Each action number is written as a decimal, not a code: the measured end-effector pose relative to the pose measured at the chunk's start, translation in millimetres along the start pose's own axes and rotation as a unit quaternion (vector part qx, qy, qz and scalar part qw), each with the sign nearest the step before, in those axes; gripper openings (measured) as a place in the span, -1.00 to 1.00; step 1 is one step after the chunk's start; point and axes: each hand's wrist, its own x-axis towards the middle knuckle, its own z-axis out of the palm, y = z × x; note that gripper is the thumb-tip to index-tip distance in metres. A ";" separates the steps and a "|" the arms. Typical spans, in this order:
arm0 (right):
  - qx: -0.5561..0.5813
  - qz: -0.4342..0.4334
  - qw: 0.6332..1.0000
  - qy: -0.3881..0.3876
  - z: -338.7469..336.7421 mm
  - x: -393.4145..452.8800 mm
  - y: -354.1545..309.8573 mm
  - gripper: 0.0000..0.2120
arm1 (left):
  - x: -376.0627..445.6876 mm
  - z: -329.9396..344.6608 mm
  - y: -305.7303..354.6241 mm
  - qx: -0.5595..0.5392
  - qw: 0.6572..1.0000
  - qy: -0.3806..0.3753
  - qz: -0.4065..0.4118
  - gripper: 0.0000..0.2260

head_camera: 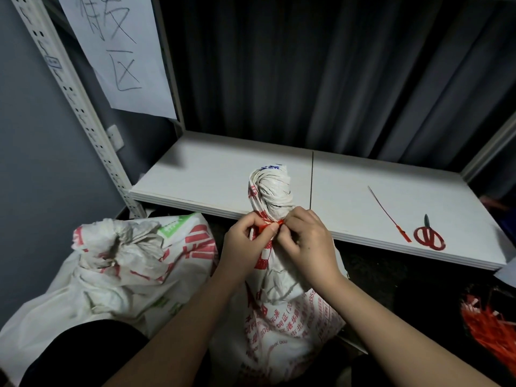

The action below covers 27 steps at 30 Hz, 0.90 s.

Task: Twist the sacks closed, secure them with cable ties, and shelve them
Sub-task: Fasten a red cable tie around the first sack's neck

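Note:
A white woven sack point(282, 311) with red print stands in front of me, its neck twisted into a tight rope point(270, 191) that leans against the shelf edge. A red cable tie point(268, 227) wraps the neck. My left hand point(245, 244) pinches the tie's left part, and my right hand point(305, 241) pinches its right end, the fingertips almost meeting. A second white sack point(117, 263) with a loosely bunched top lies to the left on the floor.
A white shelf board point(212, 174) runs across in front, holding a spare red cable tie point(391, 216) and red-handled scissors point(428, 236) at the right. A bundle of red ties point(491, 322) lies at the lower right. Dark curtain behind, shelf upright at left.

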 end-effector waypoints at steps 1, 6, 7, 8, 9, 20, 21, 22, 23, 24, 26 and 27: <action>0.018 0.005 1.000 -0.005 0.1 -0.1 0.4 -0.72 | 0.3 -0.7 -0.4 -0.007 1.000 0.006 -0.006 -0.74; 0.097 0.047 0.994 -0.009 -2.1 -1.2 3.3 -0.77 | -3.9 -3.6 -1.1 -0.038 0.999 -0.020 -0.018 -0.68; 0.119 0.060 0.991 -0.012 -4.0 0.1 4.1 -0.78 | -5.1 -4.1 -0.2 -0.044 0.999 -0.025 -0.015 -0.74; 0.133 0.067 0.989 -0.020 -5.9 1.8 4.8 -0.78 | -5.6 -4.9 -0.5 -0.042 0.999 -0.022 -0.007 -0.81; 0.137 0.065 0.988 -0.028 -7.7 3.4 5.5 -0.76 | -5.4 -6.4 -1.0 -0.021 1.000 -0.011 0.008 -0.89; 0.143 0.051 0.987 -0.052 -10.5 3.5 6.8 -0.67 | -2.9 -18.5 1.9 0.398 0.851 0.078 0.333 -0.90; 0.144 0.049 0.987 -0.052 -10.9 3.9 6.5 -0.67 | -2.3 -19.7 4.8 0.414 0.838 0.074 0.348 -0.91; 0.144 0.047 0.987 -0.052 -11.6 3.9 6.4 -0.68 | -1.8 -20.7 7.1 0.431 0.825 0.070 0.359 -0.92; 0.141 0.045 0.988 -0.051 -11.9 3.8 6.3 -0.68 | -0.7 -21.4 8.1 0.444 0.814 0.062 0.368 -0.91; 0.139 0.041 0.988 -0.051 -12.0 3.2 6.3 -0.69 | 0.7 -22.0 8.9 0.453 0.807 0.049 0.375 -0.90; 0.134 0.036 0.989 -0.051 -11.7 2.2 5.4 -0.71 | 4.7 -23.3 8.4 0.468 0.793 0.016 0.390 -0.88; 0.132 0.036 0.989 -0.051 -12.0 1.3 5.3 -0.71 | 6.7 -23.7 7.9 0.474 0.784 0.002 0.399 -0.89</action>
